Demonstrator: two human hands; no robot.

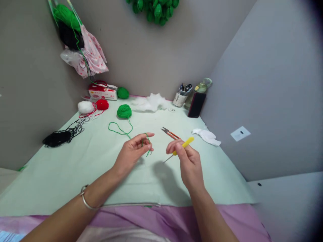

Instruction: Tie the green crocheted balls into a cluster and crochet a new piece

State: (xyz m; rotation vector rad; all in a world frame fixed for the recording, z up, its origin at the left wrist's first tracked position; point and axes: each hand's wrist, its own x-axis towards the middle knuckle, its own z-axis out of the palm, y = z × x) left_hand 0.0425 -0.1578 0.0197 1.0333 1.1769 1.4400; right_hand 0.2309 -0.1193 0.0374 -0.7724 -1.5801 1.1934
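Green yarn (147,155) is pinched in my left hand (135,148), with a strand looped round the raised index finger and a short tail hanging below the thumb. From this hand the strand runs back over the table to a green yarn ball (124,111). My right hand (188,158) grips a crochet hook by its yellow handle (187,142). The thin metal shaft points down and left, apart from the yarn. Just behind the right hand lie orange-handled thread snips (171,133), partly covered by the fingers.
White stuffing (151,103) lies at the back, near a pen cup (180,97), a bottle (201,86) and a phone (197,105). White cloth (207,136) is at right. Black yarn (58,138), red yarn (102,104), white yarn (85,107) and a box (104,92) sit left.
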